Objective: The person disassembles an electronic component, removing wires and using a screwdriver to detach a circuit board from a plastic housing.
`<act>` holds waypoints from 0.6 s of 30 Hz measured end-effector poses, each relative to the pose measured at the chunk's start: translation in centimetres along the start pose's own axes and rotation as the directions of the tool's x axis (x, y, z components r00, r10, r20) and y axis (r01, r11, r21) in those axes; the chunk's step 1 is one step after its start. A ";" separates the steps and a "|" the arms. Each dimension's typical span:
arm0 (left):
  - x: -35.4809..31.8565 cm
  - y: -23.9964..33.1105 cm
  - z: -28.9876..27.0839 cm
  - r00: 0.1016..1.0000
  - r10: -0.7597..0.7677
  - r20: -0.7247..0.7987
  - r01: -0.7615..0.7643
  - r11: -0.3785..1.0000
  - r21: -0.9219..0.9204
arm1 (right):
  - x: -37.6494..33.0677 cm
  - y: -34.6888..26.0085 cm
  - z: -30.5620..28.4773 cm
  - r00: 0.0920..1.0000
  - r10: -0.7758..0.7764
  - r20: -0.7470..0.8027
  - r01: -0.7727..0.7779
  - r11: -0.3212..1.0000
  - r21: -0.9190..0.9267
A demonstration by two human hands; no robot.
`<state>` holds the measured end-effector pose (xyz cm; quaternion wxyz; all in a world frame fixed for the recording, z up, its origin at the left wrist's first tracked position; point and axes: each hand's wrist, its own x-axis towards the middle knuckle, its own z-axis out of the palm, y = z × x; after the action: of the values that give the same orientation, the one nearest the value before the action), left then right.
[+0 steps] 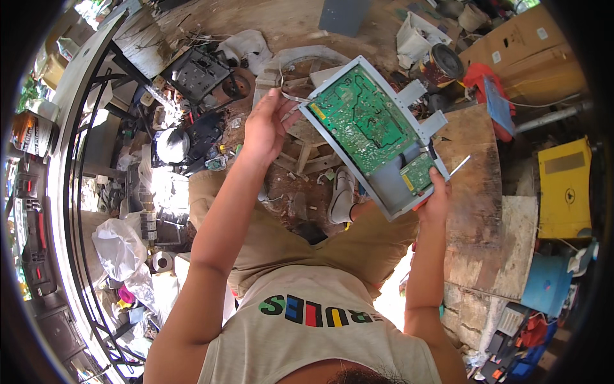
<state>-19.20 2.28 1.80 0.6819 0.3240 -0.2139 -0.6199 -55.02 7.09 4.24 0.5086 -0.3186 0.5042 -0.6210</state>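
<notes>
My right hand (436, 200) grips the lower right corner of a grey metal chassis (384, 192), its thumb on the rim. A thin metal shaft (460, 165), like a screwdriver's, juts out beside the thumb; a bit of orange shows under the hand. Inside the tilted chassis lie a large green circuit board (364, 118) and a small green board (417, 174), with a dark cable between them. At the upper left corner my left hand (267, 125) has its fingers closed on a pale flat cable (293, 98), which runs to the chassis edge. Its fingertips are partly hidden.
Beyond the chassis stands a round wooden frame (307, 153). Dismantled black plastic parts (198, 73) lie to the left, beside a long metal-framed table (64, 141). On the right are a wooden board (473, 179), a yellow case (565, 189) and a blue container (545, 285).
</notes>
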 end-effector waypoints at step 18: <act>-7.2 -8.1 2.7 0.976 -0.181 0.122 0.160 0.973 0.164 | -7.0 6.7 9.1 0.728 -0.615 0.301 0.675 0.570 -0.469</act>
<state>-27.81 8.67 -1.22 0.5829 0.3498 -0.2782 -0.6785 -42.69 11.22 1.29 0.1583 -0.6438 0.4811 -0.5735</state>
